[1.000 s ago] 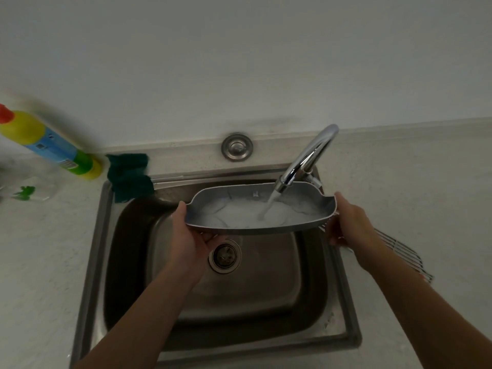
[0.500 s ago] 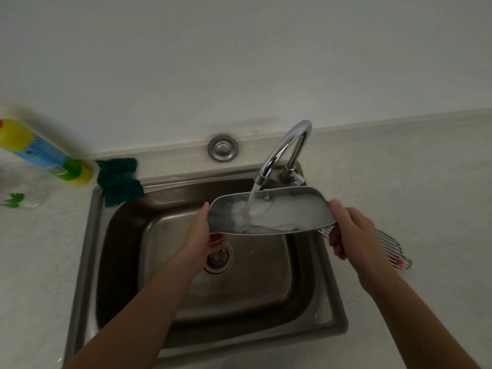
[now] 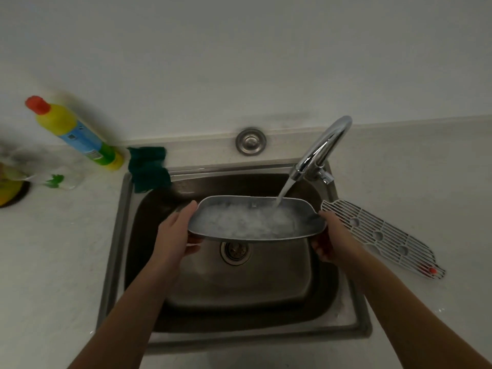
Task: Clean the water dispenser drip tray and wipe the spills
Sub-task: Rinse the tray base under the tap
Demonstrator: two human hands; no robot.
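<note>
Frame centre: left hand (image 3: 174,233) and right hand (image 3: 330,238) grip grey oval plastic drip tray (image 3: 226,233) under chrome tap (image 3: 322,147); best tilted slowly, swilling foam into steel sink (image 3: 117,235).

glossy chrome faucet (image 3: 323,145), brushed-steel sink (image 3: 114,235)

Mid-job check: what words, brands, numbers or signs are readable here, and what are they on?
No text can be read.
On the bottle: blue label, print too blurred to read.
On the clear wrapper: a green mark, no legible words.
On the drip tray: a small mark on its back wall, too small to read.
</note>
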